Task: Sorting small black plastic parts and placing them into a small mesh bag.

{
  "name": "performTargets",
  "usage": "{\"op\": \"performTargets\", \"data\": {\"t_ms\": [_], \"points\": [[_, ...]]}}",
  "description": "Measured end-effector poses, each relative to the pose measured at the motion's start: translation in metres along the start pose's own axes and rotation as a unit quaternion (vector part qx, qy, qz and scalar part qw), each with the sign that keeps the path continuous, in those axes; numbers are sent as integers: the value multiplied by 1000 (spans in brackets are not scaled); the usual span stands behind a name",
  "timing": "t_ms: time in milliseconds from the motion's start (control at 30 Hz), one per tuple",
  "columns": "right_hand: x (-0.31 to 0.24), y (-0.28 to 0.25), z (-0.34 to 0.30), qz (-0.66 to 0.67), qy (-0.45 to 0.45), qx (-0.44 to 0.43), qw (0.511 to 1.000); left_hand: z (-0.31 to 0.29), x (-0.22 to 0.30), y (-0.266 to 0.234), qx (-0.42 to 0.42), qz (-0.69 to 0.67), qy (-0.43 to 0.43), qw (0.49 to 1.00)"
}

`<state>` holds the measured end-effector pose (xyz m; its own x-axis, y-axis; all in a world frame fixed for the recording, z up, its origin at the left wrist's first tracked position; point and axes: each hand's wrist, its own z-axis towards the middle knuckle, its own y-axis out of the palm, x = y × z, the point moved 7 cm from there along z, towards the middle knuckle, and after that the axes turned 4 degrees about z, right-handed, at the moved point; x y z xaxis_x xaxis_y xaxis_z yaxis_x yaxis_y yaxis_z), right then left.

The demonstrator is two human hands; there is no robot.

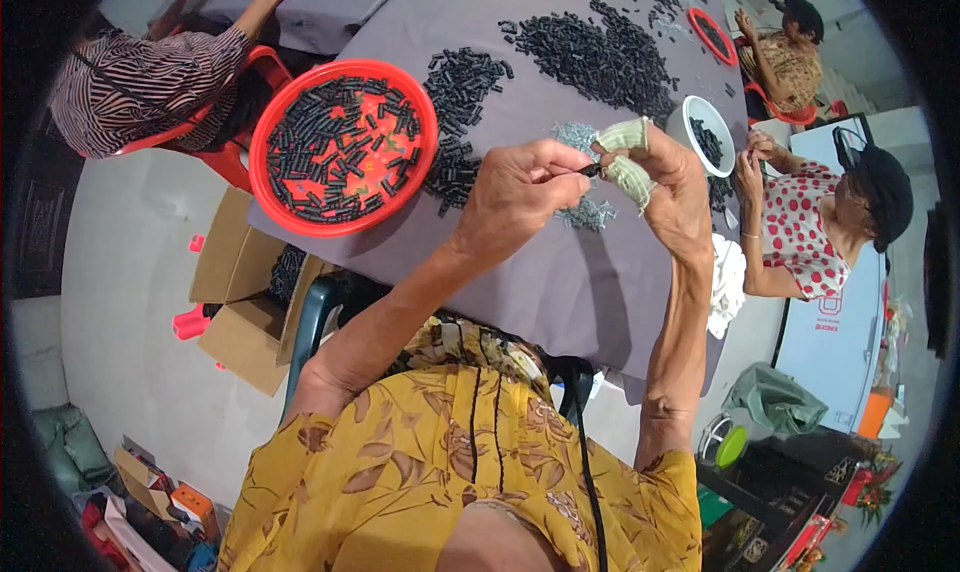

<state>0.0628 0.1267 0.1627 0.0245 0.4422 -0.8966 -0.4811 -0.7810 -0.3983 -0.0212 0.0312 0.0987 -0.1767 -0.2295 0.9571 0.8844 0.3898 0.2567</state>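
Over the table, my left hand [525, 190] pinches a small black cylindrical piece [590, 171] between thumb and fingertips. My right hand [672, 194] meets it there, closed at the other end of the same piece, with pale cloth covers on its thumb and a finger. The piece is mostly hidden by the fingers. Below and behind my hands lies a pile of small silvery-blue pieces [588, 215]. To the left, a red basin [262, 187] holds many short black tubes [310, 132]. More black tubes [600, 62] are heaped on the grey tablecloth [520, 302].
A white bowl [676, 132] with black tubes stands at the right edge, near a person in a spotted top [800, 222]. Other people sit at left and far right. An open cardboard box [225, 247] is on the floor, left of my chair [312, 332]. White cloth [727, 284] hangs at right.
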Motion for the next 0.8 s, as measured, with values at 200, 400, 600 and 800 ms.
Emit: {"op": "performTargets", "data": {"t_ms": [200,400,600,800], "points": [[-5,1,1,-63,-49,2,997,-1,0,-1,28,-22,8,999],[-3,1,-9,-158,-38,5,987,-2,-4,4,53,-13,40,998],[-25,15,-13,-193,-100,59,974,-4,-8,5,41,2,37,998],[-16,15,-12,-214,-96,63,970,-1,-17,4,40,0,32,999]]}}
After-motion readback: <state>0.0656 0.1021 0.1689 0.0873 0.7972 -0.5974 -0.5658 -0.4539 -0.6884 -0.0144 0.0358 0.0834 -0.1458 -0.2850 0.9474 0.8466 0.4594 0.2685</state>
